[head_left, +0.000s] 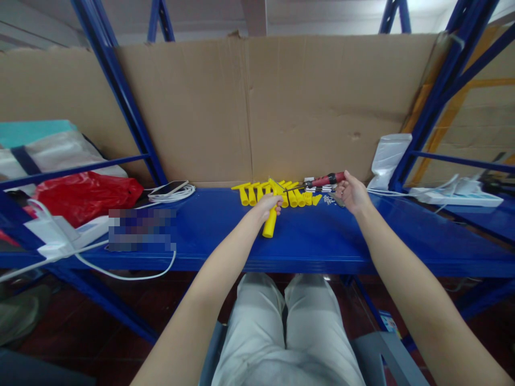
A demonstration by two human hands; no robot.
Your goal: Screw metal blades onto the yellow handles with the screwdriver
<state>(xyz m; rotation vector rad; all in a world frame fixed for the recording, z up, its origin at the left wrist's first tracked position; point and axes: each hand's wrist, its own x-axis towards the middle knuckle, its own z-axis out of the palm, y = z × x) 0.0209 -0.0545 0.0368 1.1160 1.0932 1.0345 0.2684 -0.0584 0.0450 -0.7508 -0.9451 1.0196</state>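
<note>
My left hand (270,206) is closed around a yellow plastic piece (269,227) with a cylindrical handle pointing toward me. Between the fingers of my right hand (349,192) is the rear end of a red and black screwdriver (324,180). Its thin shaft points left, with the tip at or near the head of the held yellow piece; exact contact cannot be made out. Behind my left hand, several similar yellow pieces (293,199) stand in a row. Small white parts (329,200) lie beside my right hand.
The blue shelf (217,230) backs onto a cardboard sheet (193,107). On the left are a red bag (86,195), coiled white cable (177,194) and a power strip (56,236). Another power strip (458,197) and a white packet (389,161) are right.
</note>
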